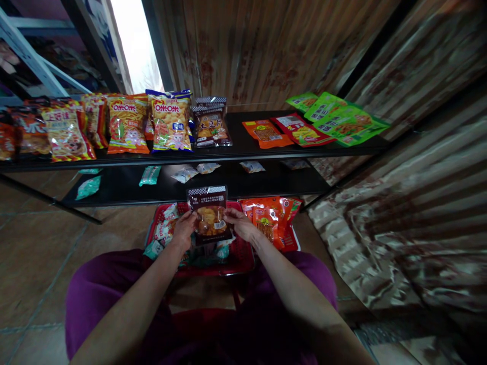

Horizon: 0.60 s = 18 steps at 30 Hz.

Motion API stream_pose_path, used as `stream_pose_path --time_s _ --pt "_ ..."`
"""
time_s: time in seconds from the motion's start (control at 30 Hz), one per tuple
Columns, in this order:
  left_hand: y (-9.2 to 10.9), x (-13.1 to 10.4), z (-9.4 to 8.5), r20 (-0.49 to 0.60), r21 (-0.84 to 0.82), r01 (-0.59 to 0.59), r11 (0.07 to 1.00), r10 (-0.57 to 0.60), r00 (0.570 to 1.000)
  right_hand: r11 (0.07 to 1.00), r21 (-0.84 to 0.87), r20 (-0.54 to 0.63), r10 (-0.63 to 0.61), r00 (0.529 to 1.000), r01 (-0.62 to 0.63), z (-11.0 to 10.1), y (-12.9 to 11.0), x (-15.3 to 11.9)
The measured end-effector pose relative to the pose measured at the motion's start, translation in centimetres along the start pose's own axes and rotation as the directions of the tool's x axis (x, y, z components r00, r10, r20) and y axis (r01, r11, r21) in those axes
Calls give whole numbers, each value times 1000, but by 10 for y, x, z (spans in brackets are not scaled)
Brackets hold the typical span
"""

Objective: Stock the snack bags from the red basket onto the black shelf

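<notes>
Between my two hands is a dark brown snack packet with a clear window showing yellow chips and a white barcode label. My left hand pinches its left edge, and my right hand grips the right edge. The packet is held upright over a red basket containing several small packets in white and teal. On the shelf above stands a similar brown packet, with another behind it.
Bagged snacks line the left of the black shelf. Orange, red and green packets lie at its right. Small packets rest on the lower shelf. A second basket with orange packets stands right. A patterned curtain hangs right.
</notes>
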State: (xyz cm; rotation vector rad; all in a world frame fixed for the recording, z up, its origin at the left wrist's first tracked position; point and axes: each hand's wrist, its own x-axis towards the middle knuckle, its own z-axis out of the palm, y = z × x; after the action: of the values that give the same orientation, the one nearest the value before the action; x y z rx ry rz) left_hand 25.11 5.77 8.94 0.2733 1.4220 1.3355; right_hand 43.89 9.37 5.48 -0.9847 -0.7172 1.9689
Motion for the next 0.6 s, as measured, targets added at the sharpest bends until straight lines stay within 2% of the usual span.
stream_pose_path --time_s 0.2,0.3,0.4,0.47,0.6 --pt "-4 0 -7 151 22 100 995 -102 983 996 72 -15 -50 999 51 -5 2 5" --pt "-12 -6 -13 210 52 170 984 -177 962 993 103 -55 -59 997 65 -7 1 6" --pt "-22 -11 -16 257 41 195 980 -198 946 992 107 -56 -61 997 66 -6 -1 5" --pt "-26 -12 -17 253 22 178 984 -178 951 993 101 -38 -58 998 62 -6 -2 4" --pt "-25 -9 -17 154 10 107 994 -107 982 997 69 14 -21 1000 20 -6 -1 0"
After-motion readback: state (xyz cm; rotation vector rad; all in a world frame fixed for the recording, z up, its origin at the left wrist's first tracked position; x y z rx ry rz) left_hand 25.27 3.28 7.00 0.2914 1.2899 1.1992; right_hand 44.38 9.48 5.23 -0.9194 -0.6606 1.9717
